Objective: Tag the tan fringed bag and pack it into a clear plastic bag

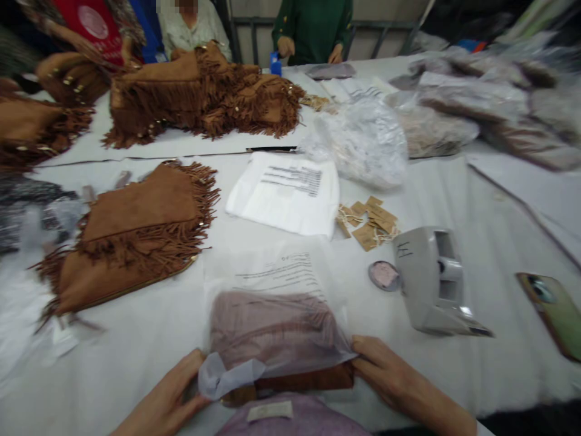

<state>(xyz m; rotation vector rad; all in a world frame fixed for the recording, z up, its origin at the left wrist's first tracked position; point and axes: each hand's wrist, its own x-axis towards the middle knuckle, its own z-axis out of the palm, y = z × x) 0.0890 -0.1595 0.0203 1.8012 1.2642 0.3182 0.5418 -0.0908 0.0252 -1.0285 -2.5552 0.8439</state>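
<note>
In front of me lies a brown fringed bag (308, 378), most of it inside a translucent plastic bag (276, 330) printed with dark text. Its near edge sticks out of the plastic's open end. My left hand (186, 381) pinches the plastic at the left corner, where the film is bunched up. At the right corner my right hand (370, 366) grips the edge of the plastic, close to the brown bag. Beyond lies a stack of printed white plastic bags (285, 194). Two more brown fringed bags (140, 212) overlap on the left.
Tan tags with strings (370, 221), a small round tin (384, 275), a grey tape dispenser (426, 278) and a phone (551, 312) lie to the right. Piled fringed bags (200, 91) and wrapped bags (490, 97) line the far side. Several people stand across the table.
</note>
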